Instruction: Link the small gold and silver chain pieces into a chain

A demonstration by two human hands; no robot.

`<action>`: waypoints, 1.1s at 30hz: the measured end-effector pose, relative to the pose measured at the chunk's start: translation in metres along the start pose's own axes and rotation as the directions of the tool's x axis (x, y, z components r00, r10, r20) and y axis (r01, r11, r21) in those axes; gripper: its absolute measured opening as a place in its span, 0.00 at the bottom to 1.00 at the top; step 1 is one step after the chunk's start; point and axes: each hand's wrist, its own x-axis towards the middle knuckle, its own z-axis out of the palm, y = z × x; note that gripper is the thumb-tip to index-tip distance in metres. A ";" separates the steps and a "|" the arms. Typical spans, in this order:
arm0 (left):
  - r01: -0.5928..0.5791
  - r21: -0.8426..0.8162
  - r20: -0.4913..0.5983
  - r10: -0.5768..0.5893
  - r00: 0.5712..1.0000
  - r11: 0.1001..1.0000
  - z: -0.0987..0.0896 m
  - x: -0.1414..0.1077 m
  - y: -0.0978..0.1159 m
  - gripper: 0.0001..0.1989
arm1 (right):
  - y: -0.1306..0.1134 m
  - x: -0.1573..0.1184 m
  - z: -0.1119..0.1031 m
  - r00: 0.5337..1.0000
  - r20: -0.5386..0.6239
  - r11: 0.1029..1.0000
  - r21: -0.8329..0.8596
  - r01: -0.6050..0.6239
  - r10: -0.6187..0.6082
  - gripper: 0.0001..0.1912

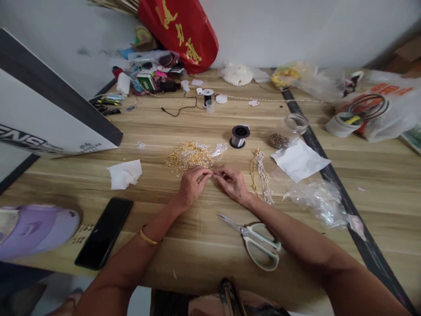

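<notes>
Gently now: fingertip work beside the beaded heap

The left hand (194, 185) and the right hand (233, 183) meet at the near edge of a heap of gold and silver beaded strands (189, 157), which lies on the wood-grain tabletop (184, 259). Thumb and forefinger of each look closed in a pinch; what sits between them is too small to make out.

Work this fine probably goes best with a light, even pinch, one hand steadying while the other makes the small moves. Raising the meeting point slightly clear of the heap should reduce snagging on loose strands.

To the right, a gold chain (253, 172) and a silver chain (262, 177) lie side by side, apart from the heap; that gap is worth preserving against tangles. The spool of fine wire (239, 137) stands beyond the right hand, within easy reach. The pale-handled scissors (244, 230) lie just beside the right forearm (289, 228), so a careless elbow swing could knock them.
</notes>
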 end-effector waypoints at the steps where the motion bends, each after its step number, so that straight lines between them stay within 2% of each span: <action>1: 0.000 -0.004 -0.005 0.000 1.000 1.000 0.000 0.000 0.000 0.05 | 0.000 0.000 0.000 1.000 -0.003 1.000 -0.007 -0.001 0.001 0.09; 6: 0.042 -0.013 -0.009 -0.042 0.999 0.999 0.002 -0.002 -0.001 0.06 | 0.001 0.002 -0.001 0.997 -0.036 0.997 0.025 -0.068 0.068 0.08; 10: 0.038 0.017 0.068 -0.039 0.997 0.999 0.006 -0.004 -0.004 0.05 | 0.005 0.005 -0.002 0.989 -0.110 0.994 0.063 -0.091 0.097 0.09; 13: 0.041 0.034 0.117 -0.045 0.992 0.999 0.008 -0.004 -0.007 0.04 | 0.008 0.007 -0.003 0.976 -0.155 0.980 0.157 -0.126 0.150 0.10; 18: -0.058 0.012 0.217 0.054 0.975 0.998 0.010 -0.005 -0.008 0.04 | 0.010 0.010 -0.003 0.942 -0.175 0.931 0.283 -0.232 0.288 0.11; 22: -0.128 0.037 0.294 0.111 0.949 0.991 0.010 -0.006 -0.006 0.06 | 0.010 0.011 -0.004 0.934 -0.173 0.916 0.317 -0.248 0.313 0.11; 28: -0.058 0.130 0.294 0.018 0.956 0.990 0.011 -0.007 -0.007 0.02 | 0.011 0.012 -0.004 0.932 -0.185 0.909 0.346 -0.235 0.311 0.12; 33: -0.028 0.207 0.284 -0.033 0.958 0.978 0.015 -0.008 -0.009 0.10 | 0.008 0.011 -0.004 0.939 -0.164 0.897 0.382 -0.223 0.303 0.13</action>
